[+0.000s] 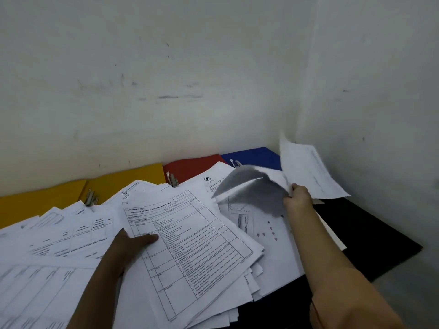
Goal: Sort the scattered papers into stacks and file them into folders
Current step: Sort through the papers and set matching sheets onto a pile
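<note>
Where two scuffed white walls (166,79) meet in a corner, a surface lies buried under scattered papers (71,233). Along the back wall lie open folders: yellow (123,179), red (190,167) and blue (251,156), with metal clips showing; a black folder (370,233) lies at the right. The left hand (128,245) grips a thick stack of forms (190,241), thumb on top, above the heap. The right hand (298,195), reaching toward the corner, pinches a curled, blurred sheet (256,186) lifted off the pile. Another sheet (308,172) leans against the right wall.
</note>
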